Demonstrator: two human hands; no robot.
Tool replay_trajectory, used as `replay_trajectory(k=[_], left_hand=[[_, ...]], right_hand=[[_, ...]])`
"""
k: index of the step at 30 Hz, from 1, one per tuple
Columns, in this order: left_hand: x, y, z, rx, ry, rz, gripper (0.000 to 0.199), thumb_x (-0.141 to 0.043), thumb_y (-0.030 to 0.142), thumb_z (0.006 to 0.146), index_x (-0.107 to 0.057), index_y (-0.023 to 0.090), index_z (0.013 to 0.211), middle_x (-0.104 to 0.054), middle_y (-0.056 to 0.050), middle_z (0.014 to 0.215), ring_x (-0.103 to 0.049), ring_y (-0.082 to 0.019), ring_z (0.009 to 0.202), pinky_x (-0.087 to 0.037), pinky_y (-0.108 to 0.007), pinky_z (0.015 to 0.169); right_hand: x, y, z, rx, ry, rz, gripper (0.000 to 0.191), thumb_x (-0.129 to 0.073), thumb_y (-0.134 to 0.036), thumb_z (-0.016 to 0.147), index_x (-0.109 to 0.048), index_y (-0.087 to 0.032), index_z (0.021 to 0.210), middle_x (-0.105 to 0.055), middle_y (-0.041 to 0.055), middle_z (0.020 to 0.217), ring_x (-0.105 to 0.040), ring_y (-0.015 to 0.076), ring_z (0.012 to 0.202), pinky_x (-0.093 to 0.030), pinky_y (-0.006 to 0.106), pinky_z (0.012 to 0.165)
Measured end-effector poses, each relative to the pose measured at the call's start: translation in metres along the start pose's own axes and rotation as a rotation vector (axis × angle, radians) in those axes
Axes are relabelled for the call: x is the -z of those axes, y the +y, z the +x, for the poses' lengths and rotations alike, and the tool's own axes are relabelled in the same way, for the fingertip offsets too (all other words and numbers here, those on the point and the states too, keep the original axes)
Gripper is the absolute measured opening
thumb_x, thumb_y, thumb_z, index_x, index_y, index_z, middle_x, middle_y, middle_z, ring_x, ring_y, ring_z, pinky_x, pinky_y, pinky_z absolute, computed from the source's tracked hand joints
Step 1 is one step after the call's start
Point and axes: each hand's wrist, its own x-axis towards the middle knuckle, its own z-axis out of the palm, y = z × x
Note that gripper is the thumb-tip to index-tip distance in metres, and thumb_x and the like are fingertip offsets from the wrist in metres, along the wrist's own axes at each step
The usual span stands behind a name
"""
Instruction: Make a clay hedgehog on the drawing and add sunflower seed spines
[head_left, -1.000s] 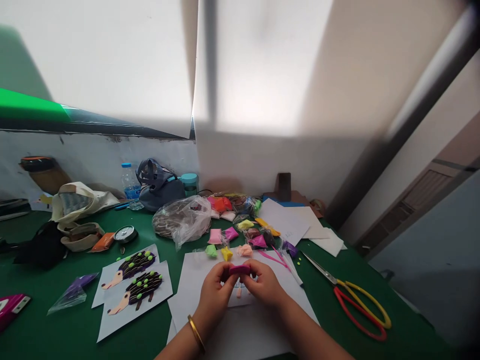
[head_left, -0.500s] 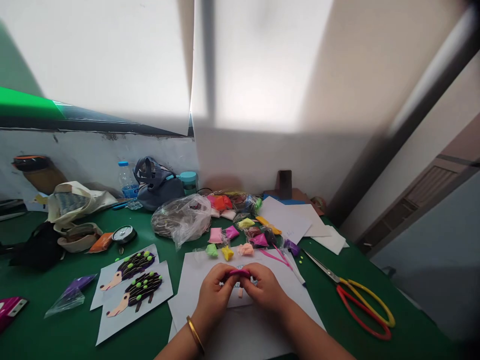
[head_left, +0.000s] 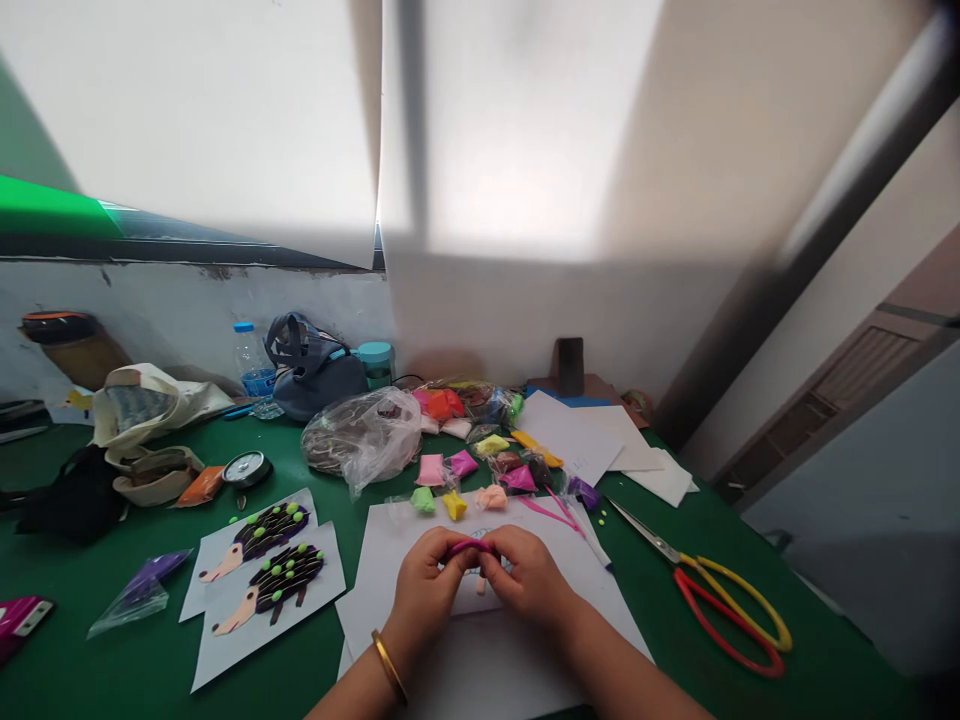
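Note:
Between the fingertips of my left hand and my right hand is a strip of magenta modelling clay, bowed slightly upward in the middle. Both hands are closed on it, thumbs toward me. They hover over a white sheet of paper bearing a blue drawing, mostly hidden behind my fingers. A small peach clay piece shows on the sheet below my thumbs. Just beyond my hands lie lumps of green clay, yellow clay and peach clay.
Large scissors with red and yellow handles lie at right. Two hedgehog pictures are at left, near a purple clay packet. Behind stand a clear plastic bag, a blue-grey bag and a water bottle.
The magenta clay looks slightly thinner and has shifted a little left between my fingers. Both hands stay in almost the same place.

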Motion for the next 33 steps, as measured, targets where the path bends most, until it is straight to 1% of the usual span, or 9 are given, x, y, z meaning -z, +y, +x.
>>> replay_trajectory(k=[3,6,9,11,14,19,25,31,33], left_hand=[[0.0006,0.0005,0.0006,0.002,-0.001,-0.013,0.018,-0.064,0.037,0.084,-0.074,0.022,0.084,-0.070,-0.004,0.081,-0.065,-0.020,0.078,-0.052,-0.031,0.072],[0.0008,0.0005,0.0003,-0.027,0.002,-0.026,0.021,-0.063,0.038,0.086,-0.073,0.023,0.095,-0.071,-0.005,0.090,-0.066,-0.021,0.082,-0.053,-0.031,0.075],[0.0018,0.0008,-0.0002,-0.051,0.024,-0.029,0.022,-0.061,0.040,0.088,-0.073,0.022,0.091,-0.071,-0.006,0.087,-0.066,-0.020,0.081,-0.054,-0.032,0.075],[0.0028,0.0015,-0.0003,-0.058,0.036,-0.017,0.024,-0.060,0.041,0.088,-0.074,0.022,0.083,-0.070,-0.005,0.081,-0.066,-0.020,0.079,-0.054,-0.032,0.074],[0.0034,0.0015,-0.0003,-0.060,0.017,-0.006,0.025,-0.060,0.042,0.088,-0.075,0.022,0.084,-0.071,-0.006,0.082,-0.066,-0.021,0.080,-0.054,-0.032,0.076],[0.0005,-0.0048,-0.0002,-0.018,0.053,-0.048,0.033,-0.065,0.045,0.083,-0.071,0.021,0.106,-0.070,-0.006,0.088,-0.065,-0.020,0.077,-0.056,-0.033,0.073],[0.0014,-0.0030,0.0015,-0.003,0.041,-0.048,0.027,-0.060,0.043,0.087,-0.070,0.019,0.080,-0.068,-0.005,0.078,-0.064,-0.019,0.073,-0.054,-0.030,0.068],[0.0014,-0.0018,0.0002,-0.008,0.035,-0.029,0.023,-0.062,0.040,0.085,-0.071,0.020,0.079,-0.069,-0.005,0.078,-0.065,-0.019,0.074,-0.054,-0.030,0.069],[0.0005,-0.0033,-0.0005,-0.003,0.031,-0.047,0.021,-0.063,0.039,0.084,-0.072,0.020,0.086,-0.070,-0.005,0.082,-0.066,-0.020,0.076,-0.055,-0.031,0.071]], right_hand=[[0.0008,0.0000,-0.0001,0.013,0.005,0.000,0.021,-0.048,-0.029,0.094,-0.065,-0.021,0.083,-0.069,0.0020,0.076,-0.060,0.0170,0.072,-0.041,0.027,0.068],[0.0027,-0.0008,-0.0001,0.029,-0.006,0.013,0.029,-0.042,-0.030,0.097,-0.065,-0.022,0.082,-0.068,0.0017,0.074,-0.060,0.0167,0.072,-0.041,0.027,0.068],[0.0036,-0.0032,-0.0005,0.037,-0.027,0.014,0.032,-0.042,-0.031,0.098,-0.064,-0.022,0.076,-0.067,0.0012,0.070,-0.060,0.0166,0.070,-0.041,0.027,0.068],[0.0033,-0.0048,-0.0009,0.030,-0.025,0.001,0.028,-0.046,-0.030,0.096,-0.065,-0.022,0.077,-0.068,0.0012,0.072,-0.060,0.0171,0.071,-0.041,0.028,0.069],[0.0020,-0.0051,-0.0012,0.002,-0.003,-0.009,0.014,-0.057,-0.030,0.090,-0.068,-0.022,0.088,-0.070,0.0015,0.080,-0.061,0.0183,0.076,-0.041,0.028,0.070],[0.0019,-0.0024,-0.0004,-0.007,0.043,0.006,0.016,-0.056,-0.028,0.093,-0.067,-0.021,0.084,-0.070,0.0017,0.076,-0.061,0.0170,0.073,-0.042,0.027,0.069],[0.0057,-0.0050,-0.0004,-0.052,0.032,0.034,0.016,-0.056,-0.028,0.091,-0.068,-0.021,0.085,-0.069,0.0017,0.077,-0.060,0.0175,0.074,-0.043,0.028,0.069],[0.0039,-0.0014,-0.0019,-0.025,0.039,0.056,0.024,-0.048,-0.035,0.096,-0.067,-0.021,0.090,-0.069,0.0033,0.081,-0.060,0.0181,0.077,-0.044,0.029,0.072],[0.0031,0.0012,-0.0024,-0.017,0.053,0.044,0.027,-0.045,-0.035,0.098,-0.067,-0.021,0.088,-0.069,0.0038,0.082,-0.061,0.0180,0.077,-0.044,0.029,0.071]])
